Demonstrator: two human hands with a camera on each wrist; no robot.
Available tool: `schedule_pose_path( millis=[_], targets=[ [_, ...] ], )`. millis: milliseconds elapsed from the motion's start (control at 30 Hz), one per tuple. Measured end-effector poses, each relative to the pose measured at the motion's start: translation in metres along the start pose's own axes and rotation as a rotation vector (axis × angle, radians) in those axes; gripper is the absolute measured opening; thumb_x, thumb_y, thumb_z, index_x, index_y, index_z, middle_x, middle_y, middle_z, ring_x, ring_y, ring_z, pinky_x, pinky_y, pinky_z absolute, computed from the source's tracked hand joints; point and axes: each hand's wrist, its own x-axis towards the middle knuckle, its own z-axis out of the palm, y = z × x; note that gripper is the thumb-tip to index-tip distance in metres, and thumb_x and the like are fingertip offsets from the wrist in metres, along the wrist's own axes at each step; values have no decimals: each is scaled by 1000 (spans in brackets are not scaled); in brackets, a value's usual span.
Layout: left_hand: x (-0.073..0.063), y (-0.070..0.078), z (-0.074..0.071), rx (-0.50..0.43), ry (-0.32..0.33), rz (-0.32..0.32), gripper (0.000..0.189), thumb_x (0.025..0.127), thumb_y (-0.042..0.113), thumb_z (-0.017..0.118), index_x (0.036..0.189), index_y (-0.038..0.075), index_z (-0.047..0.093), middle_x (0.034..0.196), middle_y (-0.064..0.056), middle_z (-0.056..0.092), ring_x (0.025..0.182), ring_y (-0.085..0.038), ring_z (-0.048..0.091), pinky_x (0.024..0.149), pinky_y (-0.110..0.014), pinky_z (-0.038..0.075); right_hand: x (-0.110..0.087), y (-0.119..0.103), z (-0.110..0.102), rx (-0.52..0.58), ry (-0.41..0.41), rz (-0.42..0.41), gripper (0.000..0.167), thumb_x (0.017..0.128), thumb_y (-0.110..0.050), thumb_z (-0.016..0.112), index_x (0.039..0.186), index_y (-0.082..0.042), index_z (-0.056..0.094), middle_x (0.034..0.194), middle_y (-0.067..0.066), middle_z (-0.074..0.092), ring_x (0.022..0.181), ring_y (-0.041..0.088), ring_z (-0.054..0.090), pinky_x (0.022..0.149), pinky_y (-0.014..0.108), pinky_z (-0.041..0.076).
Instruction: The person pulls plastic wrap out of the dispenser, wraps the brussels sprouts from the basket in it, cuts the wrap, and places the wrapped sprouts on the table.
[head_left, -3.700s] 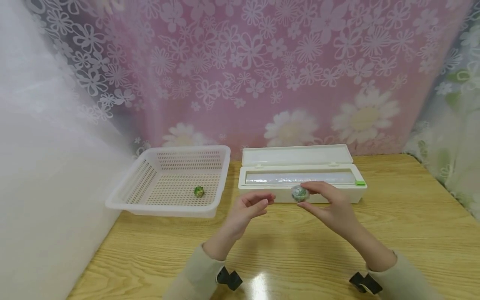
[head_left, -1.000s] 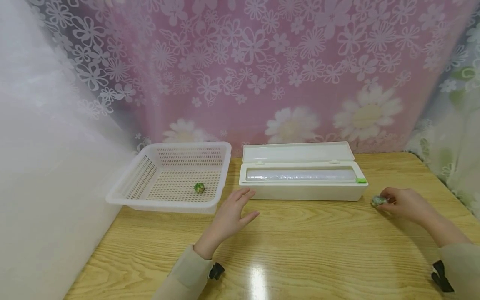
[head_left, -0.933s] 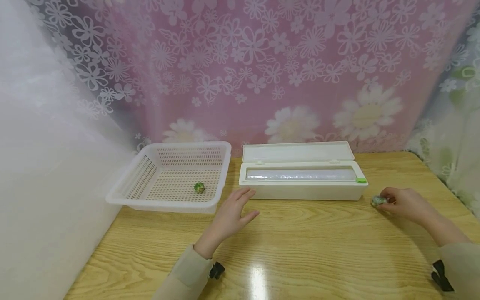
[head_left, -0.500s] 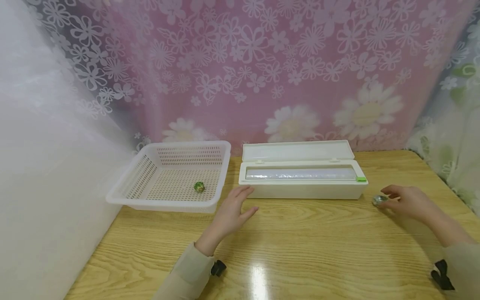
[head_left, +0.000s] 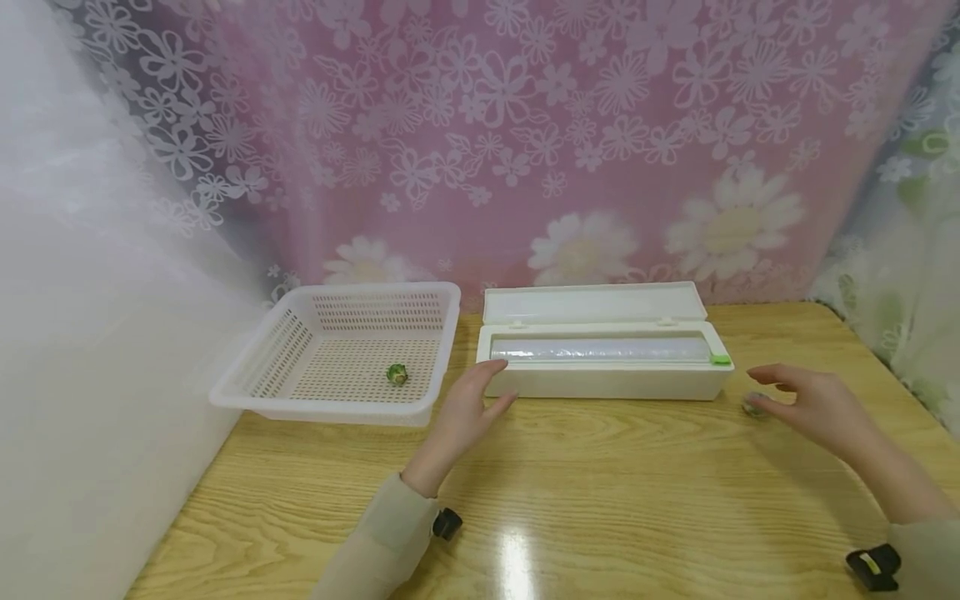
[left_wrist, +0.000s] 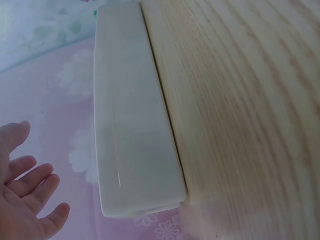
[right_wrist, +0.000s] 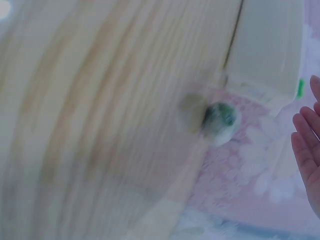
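My right hand [head_left: 821, 410] hovers by a Brussels sprout wrapped in clear film [head_left: 752, 406], fingers loosely bent and holding nothing. In the right wrist view the wrapped sprout [right_wrist: 221, 123] rests alone on the table, apart from the fingers [right_wrist: 306, 137]. My left hand [head_left: 459, 418] is spread near the front left corner of the white cling film box [head_left: 607, 383]; whether it touches the box is unclear. The box lid stands up, and a roll of cling film [head_left: 600, 348] lies inside. A bare Brussels sprout [head_left: 397, 374] sits in the white plastic basket [head_left: 337, 408].
The basket stands left of the film box on the wooden table [head_left: 600, 500]. A green slider [head_left: 720, 360] sits at the box's right end. Behind the table hangs a pink flowered curtain [head_left: 495, 167], with a pale sheet [head_left: 112, 375] along the left.
My right hand carried the wrapped sprout right, set it on the table beside the box, and let go. My left hand moved left, then rose slightly toward the box's corner.
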Motion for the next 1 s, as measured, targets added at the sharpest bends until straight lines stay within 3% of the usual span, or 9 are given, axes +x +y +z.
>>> schedule_pose_path(
  millis=[33,133,267,333,467,600,733,833,1000],
  targets=[
    [1,0,1,2,-4,-9,44,84,21,62,122,1,49,121,-11,51,113,-23,45,94,-34,37,1,-4,0,-8,23,-16,38,77,-22,69,105,3,59,97,23,61,83,42,55,60,51,45],
    [7,0,3,10,-12,-36,44,85,23,61,122,3,49,121,-10,51,113,-23,45,94,-34,36,6,-14,2,-26,83,-78,38,74,-18,71,104,2,60,93,21,62,62,22,58,54,44,46],
    [18,-3,8,0,-26,-63,44,85,22,60,122,2,49,121,-11,51,113,-24,44,94,-35,35,19,-25,6,-23,115,-125,41,72,-15,73,107,2,59,92,21,62,36,0,30,44,27,37],
    [23,-6,11,4,-34,-79,43,86,22,60,122,2,49,121,-11,51,114,-24,44,95,-35,35,25,-28,8,-20,112,-139,42,72,-15,72,108,2,58,92,23,61,35,-1,21,44,24,33],
    [33,-12,17,16,-50,-119,41,87,20,58,122,2,50,120,-11,52,113,-24,45,95,-34,36,36,-29,15,-17,87,-153,43,73,-16,72,109,1,58,94,23,61,37,0,17,44,24,31],
    [37,-20,24,14,-52,-158,35,87,19,58,117,2,55,116,-10,56,109,-24,49,92,-33,39,42,-27,22,2,43,-148,40,76,-15,69,110,1,58,92,22,62,42,3,36,48,29,38],
    [38,-26,30,34,-43,-160,28,85,17,60,109,3,61,108,-8,61,100,-21,55,87,-31,43,44,-25,27,9,16,-143,33,78,-11,67,107,3,60,93,23,62,61,20,57,57,42,46],
    [40,-28,32,55,-32,-159,23,85,17,60,104,4,64,103,-7,63,92,-19,59,82,-30,45,46,-23,29,8,29,-165,28,77,-6,67,103,4,62,92,21,63,70,29,60,60,45,47],
    [42,-30,32,73,-4,-171,21,84,18,61,100,6,65,97,-6,64,87,-17,61,75,-28,48,51,-22,32,-13,43,-220,23,75,0,66,97,4,64,85,16,64,71,29,61,58,42,48]
  ],
)
